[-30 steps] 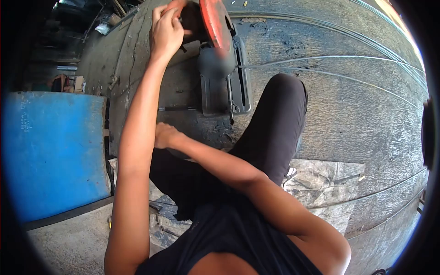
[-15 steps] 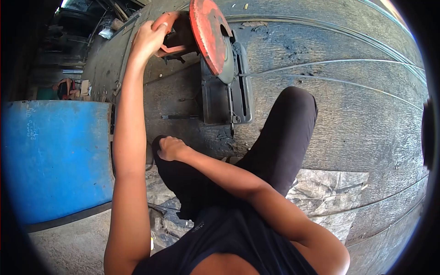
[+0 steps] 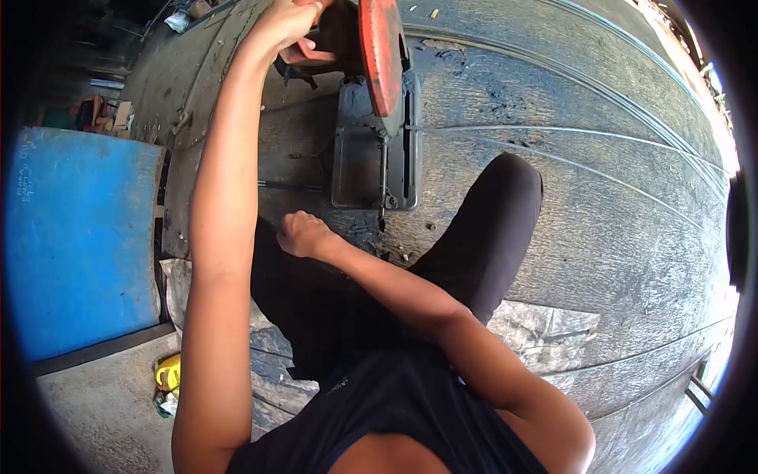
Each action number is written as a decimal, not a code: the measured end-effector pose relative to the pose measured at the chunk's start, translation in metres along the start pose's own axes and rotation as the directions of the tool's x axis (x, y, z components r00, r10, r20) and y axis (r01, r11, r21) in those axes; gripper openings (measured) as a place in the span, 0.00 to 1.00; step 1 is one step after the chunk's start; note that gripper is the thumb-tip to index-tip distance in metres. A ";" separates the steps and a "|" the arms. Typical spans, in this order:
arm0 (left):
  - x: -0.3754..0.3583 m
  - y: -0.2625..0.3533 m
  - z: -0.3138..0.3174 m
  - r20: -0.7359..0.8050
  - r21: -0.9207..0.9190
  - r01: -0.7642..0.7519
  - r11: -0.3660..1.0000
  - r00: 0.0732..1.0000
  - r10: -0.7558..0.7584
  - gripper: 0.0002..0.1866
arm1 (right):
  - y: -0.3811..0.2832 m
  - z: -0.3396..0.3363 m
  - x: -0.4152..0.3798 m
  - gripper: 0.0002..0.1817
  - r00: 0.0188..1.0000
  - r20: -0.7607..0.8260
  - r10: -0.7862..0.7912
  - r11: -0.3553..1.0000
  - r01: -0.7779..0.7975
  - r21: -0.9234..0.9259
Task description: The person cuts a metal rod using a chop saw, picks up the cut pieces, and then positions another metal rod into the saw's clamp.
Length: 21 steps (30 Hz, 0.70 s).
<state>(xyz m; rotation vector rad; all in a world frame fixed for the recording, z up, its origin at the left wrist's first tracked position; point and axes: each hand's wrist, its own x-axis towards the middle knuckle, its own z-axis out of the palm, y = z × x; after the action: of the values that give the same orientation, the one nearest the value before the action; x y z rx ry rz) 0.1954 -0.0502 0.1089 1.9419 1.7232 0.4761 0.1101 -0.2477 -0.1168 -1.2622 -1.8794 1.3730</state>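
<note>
Chop saw (image 3: 371, 103), one, sits on the grey concrete floor (image 3: 568, 197) at top centre, straight ahead of the seated person. One red blade guard (image 3: 380, 47) is raised above one dark metal base (image 3: 359, 158), tilted up and not touching it. One fence slot runs along the base's right side.

Left hand (image 3: 286, 22), arm fully stretched, is wrapped around the saw's reddish handle (image 3: 312, 55) at the top edge of view; fingers closed on it, fingertips partly cut off by the frame. Right hand (image 3: 302, 234) is curled into a loose fist just near the base's front edge, resting near the left thigh; cannot tell whether anything is inside it.

One thin dark rod (image 3: 288, 186) lies on the floor just left of the base. Several thin steel wires (image 3: 553, 134), at least four, arc across the floor on the right, one reaching the base.

Two legs in black trousers (image 3: 474, 253); right knee is bent up, just right of the base. One blue panel (image 3: 79, 237) stands far left. One yellow object (image 3: 167, 371) lies lower left beside the arm. One crumpled grey sheet (image 3: 545, 332) lies under the person.
</note>
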 end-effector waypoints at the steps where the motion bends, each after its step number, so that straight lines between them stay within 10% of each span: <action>1: -0.010 0.014 0.000 -0.002 0.003 0.119 0.993 0.993 -0.119 0.15 | 0.001 0.002 0.000 0.17 1.000 0.006 0.007 1.000 -0.007 -0.004; 11: 0.007 0.009 -0.017 0.237 0.073 0.022 0.997 0.971 -0.038 0.22 | 0.005 0.022 -0.001 0.10 0.991 -0.131 0.006 1.000 -0.008 -0.019; 15: 0.009 0.021 -0.018 0.136 0.039 0.165 0.985 0.976 -0.169 0.25 | -0.018 0.035 0.001 0.09 0.897 -0.435 -0.082 0.994 0.107 0.033; 17: 0.036 -0.039 0.003 -0.011 0.125 -0.079 0.989 0.997 0.081 0.18 | -0.041 0.036 -0.008 0.09 0.883 -0.467 -0.054 0.995 0.085 0.044; 21: 0.040 -0.042 0.011 -0.076 0.082 -0.099 0.992 0.991 0.105 0.24 | -0.097 -0.008 -0.022 0.09 0.888 -0.460 -0.016 0.999 0.034 0.031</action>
<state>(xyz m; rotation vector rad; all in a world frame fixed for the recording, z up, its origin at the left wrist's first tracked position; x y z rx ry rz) 0.1730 -0.0087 0.0733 2.1012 1.7214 0.5379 0.0889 -0.2699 -0.0217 -1.3925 -1.5252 0.9773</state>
